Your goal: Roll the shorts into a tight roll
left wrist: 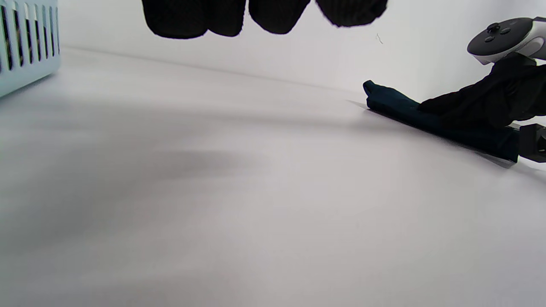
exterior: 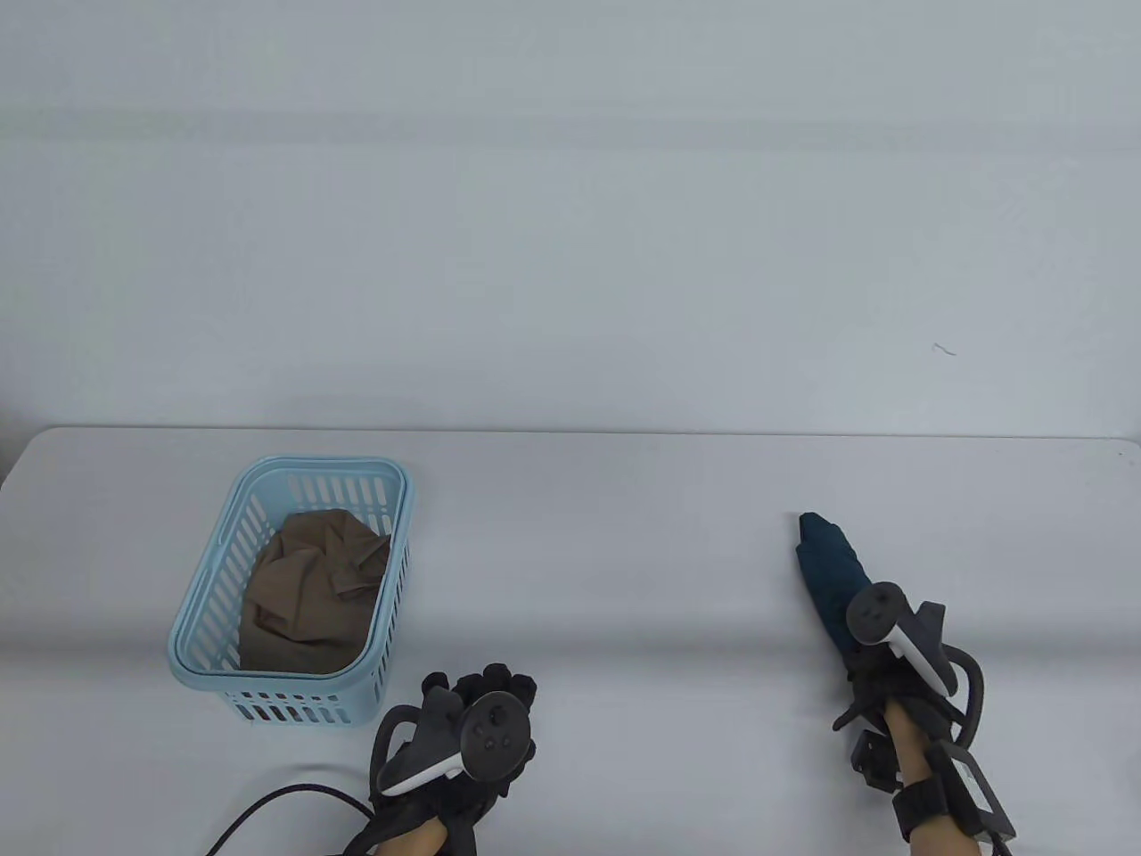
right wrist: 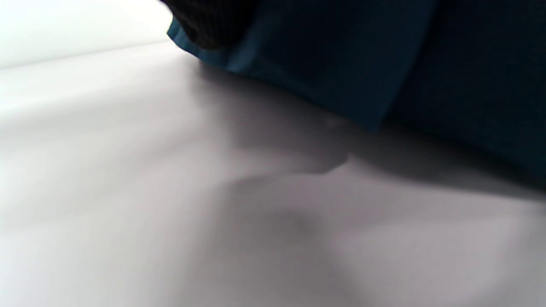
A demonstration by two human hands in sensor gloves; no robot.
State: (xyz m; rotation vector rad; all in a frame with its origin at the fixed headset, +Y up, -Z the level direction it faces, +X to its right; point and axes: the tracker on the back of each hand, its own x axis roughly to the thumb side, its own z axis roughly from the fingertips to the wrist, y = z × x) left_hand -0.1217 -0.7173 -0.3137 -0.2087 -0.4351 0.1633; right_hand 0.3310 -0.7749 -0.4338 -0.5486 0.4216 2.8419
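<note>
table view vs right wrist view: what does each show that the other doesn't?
Only the table view: the blue basket holding brown fabric, the left hand apart from both, and the right hand on the near end of the rolled dark teal shorts. Only the right wrist view: the roll's edge close up. Both: the shorts and the white table.

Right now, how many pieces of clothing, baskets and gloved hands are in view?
Clothing: 2, the dark teal rolled shorts on the table and a brown garment in the basket.
Baskets: 1, the light blue basket.
Gloved hands: 2, the left hand and the right hand, which rests on the roll.
Total: 5.
</note>
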